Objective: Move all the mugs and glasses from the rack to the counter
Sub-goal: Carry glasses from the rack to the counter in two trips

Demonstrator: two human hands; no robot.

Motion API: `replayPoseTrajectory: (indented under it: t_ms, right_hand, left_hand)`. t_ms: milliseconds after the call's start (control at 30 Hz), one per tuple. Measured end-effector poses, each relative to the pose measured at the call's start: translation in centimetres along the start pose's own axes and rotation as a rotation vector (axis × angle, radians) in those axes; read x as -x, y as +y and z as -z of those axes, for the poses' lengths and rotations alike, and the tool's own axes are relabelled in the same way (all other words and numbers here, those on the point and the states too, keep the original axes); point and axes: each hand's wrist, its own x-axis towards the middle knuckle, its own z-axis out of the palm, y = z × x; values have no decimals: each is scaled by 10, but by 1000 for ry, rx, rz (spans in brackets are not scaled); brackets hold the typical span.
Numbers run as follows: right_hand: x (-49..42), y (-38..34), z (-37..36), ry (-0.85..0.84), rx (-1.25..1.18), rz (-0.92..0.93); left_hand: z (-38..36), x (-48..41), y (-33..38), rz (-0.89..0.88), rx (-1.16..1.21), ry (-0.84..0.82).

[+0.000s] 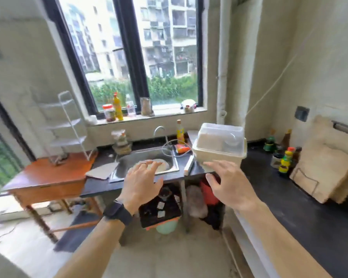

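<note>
While both hands hang empty in front of the counter edge, nothing of the task yet begun. Left hand (142, 182) at about 7 o'clock from the sink (149, 163), fingers spread wide, palm down, gripping nothing — a ring on one finger, a dark watch (119, 212) on the wrist. Right hand (228, 183) likewise splayed open, fingertips (209, 163) just below the near wall of the covered dish rack (219, 155); whether touching it or only close, impossible to tell.

Rack standing on the dark counter (289, 189) at roughly 3 o'clock from the sink, cream tub beneath, frosted translucent lid (220, 135) shut over it. Mugs and glasses presumably inside, seen only as pale shapes through the lid; number and kind not readable.

Judged for handling: lid light and flexible, likely to lift from its front edge. Contents probably rigid, smooth, breakable — perhaps damp, so slippery. Best taken one at a time, a mug by the handle or around the body, a glass around its middle rather than by the rim. Bare counter at 4 o'clock from the rack looks a fit landing place, short of the bottles (285, 159) by the wall.
</note>
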Motion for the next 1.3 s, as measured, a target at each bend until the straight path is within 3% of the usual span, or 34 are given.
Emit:
replayPoseTrajectory:
  t_ms: [300, 567, 900, 1300]
  right_hand:
    - [-138, -235, -116, -69, -28, 280]
    - [-225, -392, -194, -86, -85, 422]
    - [-339, -496, -272, -82, -93, 537]
    - [-540, -582, -399, -71, -183, 601]
  left_hand:
    - [100, -3, -255, 224, -166, 131]
    - [157, -8, -426, 331, -193, 163]
    - [187, -57, -572, 457, -204, 178]
    - [183, -184, -748, 545, -165, 199]
